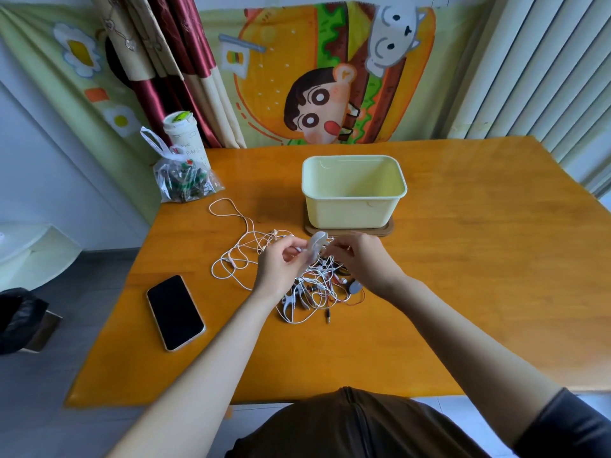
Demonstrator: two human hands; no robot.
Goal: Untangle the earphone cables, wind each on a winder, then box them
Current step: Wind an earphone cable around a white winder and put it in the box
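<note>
step: early, winding barely begun | earphone cables [315, 287]: tangled heap on tabletop [463, 259], under both hands | left hand [281, 264]: pinches white winder [315, 244] | right hand [358, 259]: close beside, fingers bent, grip hard to tell | box [353, 206]: nothing seen inside, boxing all left
</note>
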